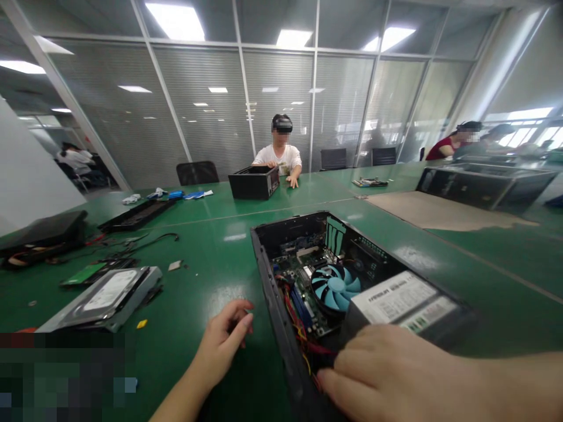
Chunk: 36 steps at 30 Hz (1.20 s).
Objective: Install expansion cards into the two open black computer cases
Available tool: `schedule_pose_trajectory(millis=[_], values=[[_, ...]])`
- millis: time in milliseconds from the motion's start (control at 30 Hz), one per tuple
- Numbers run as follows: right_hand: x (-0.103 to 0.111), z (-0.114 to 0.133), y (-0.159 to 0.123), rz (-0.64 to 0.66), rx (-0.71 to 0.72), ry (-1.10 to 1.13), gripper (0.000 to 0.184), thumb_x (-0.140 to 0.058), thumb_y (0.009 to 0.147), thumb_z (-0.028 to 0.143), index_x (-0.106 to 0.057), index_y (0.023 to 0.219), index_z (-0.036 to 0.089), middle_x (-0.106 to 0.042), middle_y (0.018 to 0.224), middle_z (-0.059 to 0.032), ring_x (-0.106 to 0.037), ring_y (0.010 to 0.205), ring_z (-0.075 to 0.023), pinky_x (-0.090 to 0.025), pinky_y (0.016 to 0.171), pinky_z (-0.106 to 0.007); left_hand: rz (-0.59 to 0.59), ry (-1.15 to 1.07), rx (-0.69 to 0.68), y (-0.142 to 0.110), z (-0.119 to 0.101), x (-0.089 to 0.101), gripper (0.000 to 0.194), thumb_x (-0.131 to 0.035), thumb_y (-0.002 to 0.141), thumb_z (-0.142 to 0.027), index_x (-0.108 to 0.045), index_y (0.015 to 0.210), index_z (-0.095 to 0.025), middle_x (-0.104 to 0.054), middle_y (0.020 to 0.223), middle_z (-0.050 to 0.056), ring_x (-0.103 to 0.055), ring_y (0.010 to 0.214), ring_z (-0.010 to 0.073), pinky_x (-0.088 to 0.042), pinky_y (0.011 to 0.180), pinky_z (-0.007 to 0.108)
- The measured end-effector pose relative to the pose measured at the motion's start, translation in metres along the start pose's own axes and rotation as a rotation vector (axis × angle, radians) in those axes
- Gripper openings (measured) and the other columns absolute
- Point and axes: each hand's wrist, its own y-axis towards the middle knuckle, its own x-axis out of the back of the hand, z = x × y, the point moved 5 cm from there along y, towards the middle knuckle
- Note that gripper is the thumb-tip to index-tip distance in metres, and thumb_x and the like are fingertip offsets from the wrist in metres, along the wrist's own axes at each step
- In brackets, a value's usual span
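Note:
An open black computer case (264,258) lies on the green table (202,281) in front of me. Inside it are a blue cooling fan (336,285), a motherboard, red and yellow cables (299,331) and a grey power supply (402,299) with a white label. My right hand (387,375) reaches into the near end of the case beside the power supply, fingers bent over the cables; whether it grips anything is hidden. My left hand (226,343) rests on the table just left of the case wall, fingers loosely curled and pinched together with nothing visible in them.
A hard drive in a metal bracket (105,299) lies at left, with a green circuit board (85,274), loose cables and flat black panels (132,215) beyond. Across the table a person sits behind another black case (254,181). A third case (484,184) stands at right.

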Motion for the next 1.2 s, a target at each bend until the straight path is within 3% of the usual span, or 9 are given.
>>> schedule_pose_trajectory(millis=[100, 233, 367, 467, 633, 800, 967, 1100, 1200], values=[[0.032, -0.006, 0.018, -0.026, -0.028, 0.055, 0.023, -0.059, 0.092, 0.041, -0.068, 0.096, 0.02, -0.069, 0.084, -0.0041, -0.063, 0.071, -0.016, -0.046, 0.062, -0.026, 0.074, -0.019, -0.049, -0.003, -0.01, -0.007, 0.033, -0.047, 0.096, -0.048, -0.056, 0.108, -0.02, -0.057, 0.074, -0.001, -0.056, 0.062, 0.0155, -0.049, 0.057, 0.025], [0.051, -0.106, 0.074, -0.095, -0.285, -0.199, 0.035, -0.054, 0.093, 0.048, -0.068, 0.104, 0.018, -0.071, 0.095, -0.0095, -0.066, 0.087, -0.023, -0.048, 0.072, -0.032, 0.145, -0.033, -0.08, -0.004, -0.016, -0.016, 0.034, -0.047, 0.096, -0.05, -0.057, 0.104, -0.019, -0.057, 0.075, 0.001, -0.056, 0.068, 0.0175, -0.05, 0.058, 0.025], [0.002, -0.214, 0.119, 0.214, -0.394, -0.388, 0.038, -0.069, 0.081, 0.039, -0.068, 0.111, 0.015, -0.071, 0.105, -0.0149, -0.068, 0.094, -0.0282, -0.049, 0.072, -0.033, 0.188, -0.022, -0.081, -0.004, -0.014, -0.018, 0.032, -0.046, 0.096, -0.049, -0.057, 0.1, -0.019, -0.056, 0.074, 0.0, -0.055, 0.065, 0.0161, -0.051, 0.064, 0.027], [-0.037, -0.252, 0.126, 0.353, -0.426, -0.404, 0.052, -0.075, 0.074, 0.032, -0.063, 0.122, 0.014, -0.07, 0.107, -0.0172, -0.068, 0.096, -0.0289, -0.05, 0.074, -0.033, 0.197, 0.022, -0.078, -0.004, -0.014, -0.015, 0.031, -0.046, 0.097, -0.047, -0.058, 0.104, -0.019, -0.057, 0.073, 0.0, -0.057, 0.066, 0.0166, -0.051, 0.068, 0.028], [-0.055, -0.264, 0.126, 0.314, -0.426, -0.433, 0.049, -0.07, 0.079, 0.026, -0.06, 0.126, 0.013, -0.071, 0.101, -0.0178, -0.069, 0.094, -0.0299, -0.05, 0.074, -0.034, 0.201, 0.094, -0.121, -0.002, -0.018, -0.013, 0.028, -0.049, 0.096, -0.041, -0.064, 0.096, -0.018, -0.062, 0.077, 0.001, -0.058, 0.07, 0.017, -0.049, 0.069, 0.026], [-0.047, -0.263, 0.13, 0.258, -0.408, -0.467, 0.024, -0.06, 0.086, 0.022, -0.068, 0.108, 0.016, -0.072, 0.099, -0.0167, -0.069, 0.094, -0.028, -0.049, 0.076, -0.034, 0.219, 0.094, -0.127, 0.0, -0.016, -0.015, 0.024, -0.051, 0.096, -0.037, -0.066, 0.094, -0.018, -0.066, 0.079, 0.001, -0.059, 0.069, 0.0163, -0.048, 0.068, 0.024], [-0.03, -0.255, 0.128, 0.105, -0.386, -0.384, 0.023, -0.058, 0.089, 0.033, -0.072, 0.102, 0.02, -0.073, 0.098, -0.011, -0.067, 0.09, -0.0251, -0.045, 0.074, -0.031, 0.229, 0.091, -0.127, 0.0, -0.015, -0.015, 0.022, -0.051, 0.096, -0.035, -0.065, 0.096, -0.018, -0.067, 0.079, 0.001, -0.06, 0.07, 0.0167, -0.048, 0.068, 0.024], [-0.029, -0.251, 0.125, 0.134, -0.248, -0.156, 0.027, -0.051, 0.093, 0.033, -0.074, 0.093, 0.02, -0.074, 0.09, -0.0047, -0.064, 0.082, -0.0181, -0.042, 0.073, -0.027, 0.234, 0.089, -0.132, -0.001, -0.016, -0.015, 0.021, -0.051, 0.096, -0.034, -0.065, 0.096, -0.018, -0.066, 0.079, 0.001, -0.06, 0.07, 0.0167, -0.048, 0.068, 0.024], [-0.027, -0.252, 0.124, 0.123, -0.279, -0.215, 0.025, -0.052, 0.091, 0.033, -0.075, 0.095, 0.021, -0.073, 0.092, -0.0053, -0.064, 0.084, -0.0196, -0.042, 0.074, -0.028, 0.248, 0.103, -0.128, -0.001, -0.015, -0.016, 0.022, -0.049, 0.097, -0.035, -0.064, 0.096, -0.018, -0.065, 0.079, 0.001, -0.059, 0.07, 0.0164, -0.048, 0.069, 0.025]])
